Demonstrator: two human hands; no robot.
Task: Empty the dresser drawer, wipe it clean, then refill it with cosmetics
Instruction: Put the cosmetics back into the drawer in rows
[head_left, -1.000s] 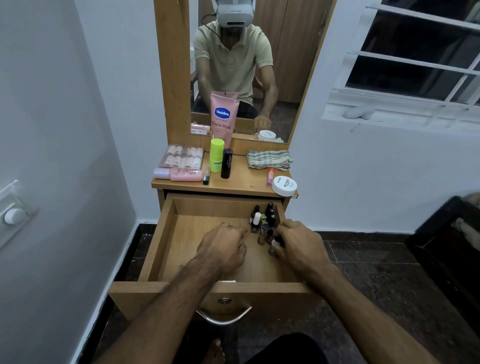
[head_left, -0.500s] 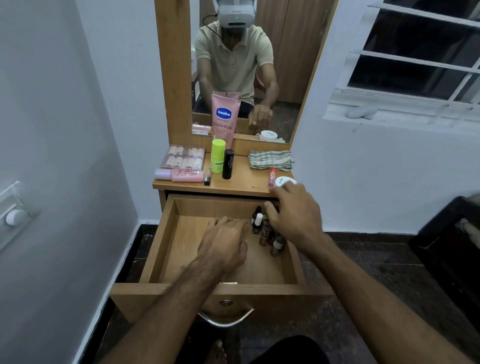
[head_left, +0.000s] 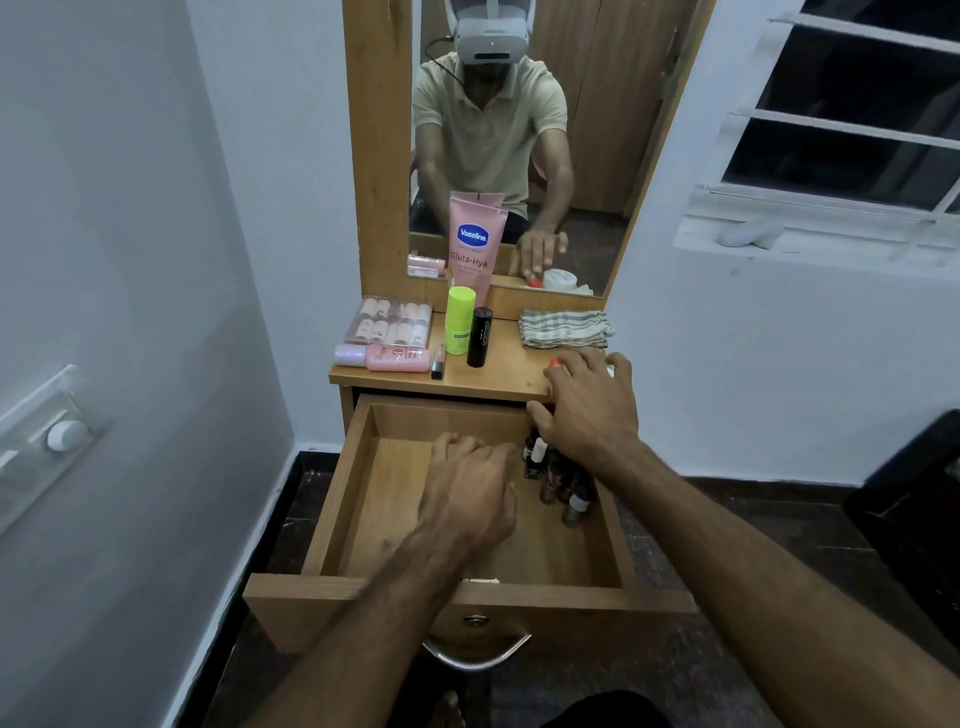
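The wooden drawer (head_left: 467, 592) is pulled out below the dresser top (head_left: 498, 376). Several small nail-polish bottles (head_left: 566, 488) stand in its right back corner; the rest of its floor is bare. My left hand (head_left: 467, 493) rests on the drawer floor beside the bottles, fingers loosely curled, with nothing seen in it. My right hand (head_left: 592, 405) reaches over the right end of the dresser top with fingers spread. It covers the white jar, and its fingertips are next to a red-capped stick (head_left: 555, 362).
On the dresser top stand a pink Vaseline tube (head_left: 472, 244), a green stick (head_left: 460, 322) and a black tube (head_left: 480, 338). A palette pack (head_left: 389, 322), a pink bottle (head_left: 395, 358) and a folded checked cloth (head_left: 563, 328) lie there too. A wall is close on the left.
My right hand has left the bottles in the drawer and moved up and forward onto the right end of the dresser top. My left hand has stayed in the drawer.
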